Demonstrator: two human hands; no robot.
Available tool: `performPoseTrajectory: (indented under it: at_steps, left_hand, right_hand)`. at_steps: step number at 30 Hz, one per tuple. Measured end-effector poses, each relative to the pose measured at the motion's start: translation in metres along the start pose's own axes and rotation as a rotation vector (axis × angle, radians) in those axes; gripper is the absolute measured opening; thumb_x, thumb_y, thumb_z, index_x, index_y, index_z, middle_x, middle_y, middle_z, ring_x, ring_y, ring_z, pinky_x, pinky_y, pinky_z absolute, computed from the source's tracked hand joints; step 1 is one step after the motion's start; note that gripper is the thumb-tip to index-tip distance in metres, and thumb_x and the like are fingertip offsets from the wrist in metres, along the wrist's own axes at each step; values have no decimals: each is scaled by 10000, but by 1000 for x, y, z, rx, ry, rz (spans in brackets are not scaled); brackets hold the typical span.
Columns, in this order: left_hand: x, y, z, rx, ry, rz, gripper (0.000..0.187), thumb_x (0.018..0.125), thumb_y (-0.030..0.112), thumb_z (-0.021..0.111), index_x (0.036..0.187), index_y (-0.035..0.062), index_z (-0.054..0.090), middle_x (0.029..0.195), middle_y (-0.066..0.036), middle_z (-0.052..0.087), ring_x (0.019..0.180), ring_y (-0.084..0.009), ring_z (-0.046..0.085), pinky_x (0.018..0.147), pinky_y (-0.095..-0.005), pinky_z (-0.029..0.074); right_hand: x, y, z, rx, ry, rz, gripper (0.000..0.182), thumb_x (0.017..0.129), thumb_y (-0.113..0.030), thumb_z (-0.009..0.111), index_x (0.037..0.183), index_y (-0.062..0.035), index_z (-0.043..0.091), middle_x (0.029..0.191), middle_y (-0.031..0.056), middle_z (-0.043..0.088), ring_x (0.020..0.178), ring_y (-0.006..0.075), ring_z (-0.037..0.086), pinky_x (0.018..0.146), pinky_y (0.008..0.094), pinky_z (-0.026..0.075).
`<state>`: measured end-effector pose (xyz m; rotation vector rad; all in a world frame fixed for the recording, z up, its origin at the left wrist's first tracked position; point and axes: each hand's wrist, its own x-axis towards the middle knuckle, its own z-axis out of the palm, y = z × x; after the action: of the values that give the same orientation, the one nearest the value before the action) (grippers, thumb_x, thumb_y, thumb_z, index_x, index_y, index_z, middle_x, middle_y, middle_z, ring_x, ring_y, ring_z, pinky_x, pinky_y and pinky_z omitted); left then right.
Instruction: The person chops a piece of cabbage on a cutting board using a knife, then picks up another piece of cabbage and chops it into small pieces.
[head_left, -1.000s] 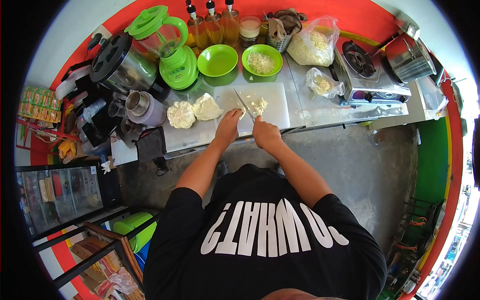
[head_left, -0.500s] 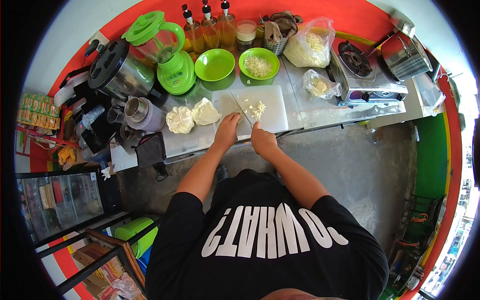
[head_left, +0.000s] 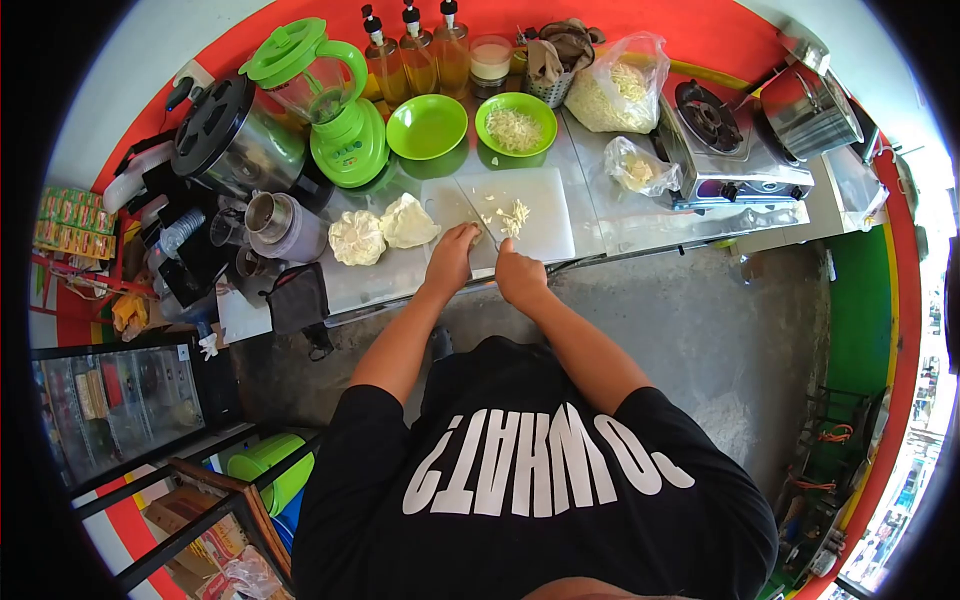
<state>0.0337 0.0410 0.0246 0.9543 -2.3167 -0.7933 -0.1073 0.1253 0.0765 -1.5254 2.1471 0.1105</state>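
Right hand [head_left: 520, 275] closed around the handle of a knife [head_left: 474, 208], blade lying on the white cutting board [head_left: 545, 225]. Left hand [head_left: 452, 253] presses a cabbage piece just left of the blade; its grip cannot be told. Shredded cabbage [head_left: 514, 217] lies just right of the blade. Shirt [head_left: 530, 480] print reads "WHAT?".

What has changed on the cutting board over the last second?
Little. The right hand keeps its grip on the knife, its blade still angled across the cutting board; the left hand still presses the cabbage piece beside the blade. The shredded cabbage pile looks about the same. The two cabbage chunks and green bowls stayed put.
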Motion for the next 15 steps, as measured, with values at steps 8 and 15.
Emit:
performPoseTrajectory:
  at_steps: [8,15]
  left_hand:
    - [0,5,-3,-12,10,-3,348,845,-87,621,1171,32,637,1272,-208,642,1201,-416,584,1001,-461,488]
    - [2,0,-5,-35,-30,-2,343,841,-94,620,1160,33,639,1268,-182,634,1186,-397,596,982,-447,493]
  right_hand:
    - [-8,-4,-15,-48,-64,-19,363,930,-99,608,1225,31,440,997,229,751,940,345,757,813,423,590]
    - [-4,-11,-30,-41,-50,-21,426,925,-112,619,1265,51,422,1011,222,752,959,340,754,821,417,589]
